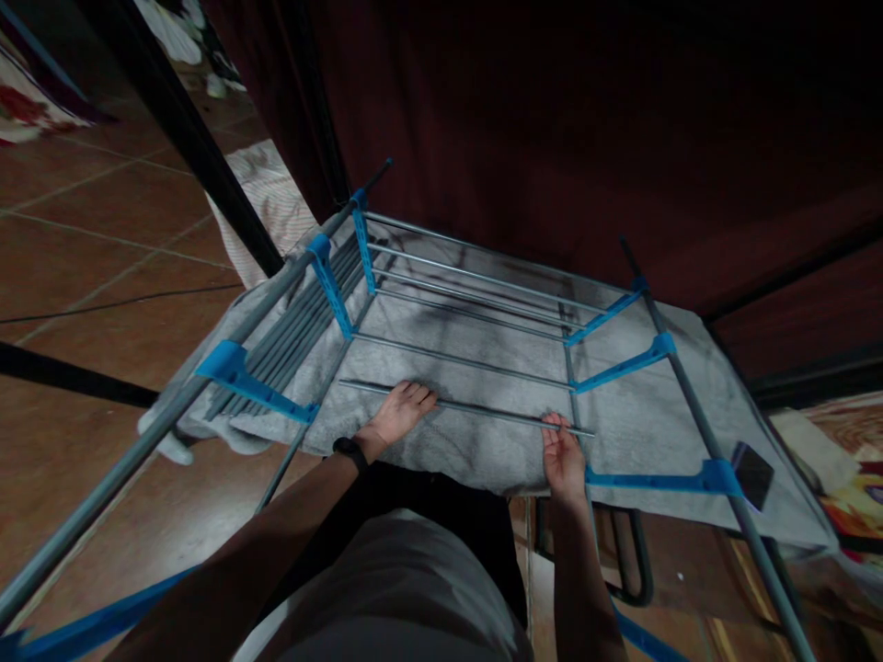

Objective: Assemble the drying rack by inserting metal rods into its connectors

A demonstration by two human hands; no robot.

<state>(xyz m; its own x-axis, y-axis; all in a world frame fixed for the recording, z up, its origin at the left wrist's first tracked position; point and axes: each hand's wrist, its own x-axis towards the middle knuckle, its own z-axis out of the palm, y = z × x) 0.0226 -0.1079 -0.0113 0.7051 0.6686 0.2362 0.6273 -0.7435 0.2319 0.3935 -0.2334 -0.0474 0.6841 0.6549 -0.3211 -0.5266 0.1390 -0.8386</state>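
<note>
A thin grey metal rod (491, 411) lies level across the front of a rack frame, close to the cloth. My left hand (406, 408), with a black band on the wrist, has its fingers closed over the rod left of its middle. Near the rod's right end, my right hand (564, 456) has its fingers curled round it. Behind it, several fixed rods (462, 357) span the frame between blue plastic brackets (332, 292) on the left and more blue brackets (621, 364) on the right.
Several loose grey rods (293, 338) lie side by side on the grey cloth (455, 450) at left. Long side poles (166, 418) slope toward me. A dark phone-like object (751, 475) rests at right. A dark red curtain (552, 129) hangs behind.
</note>
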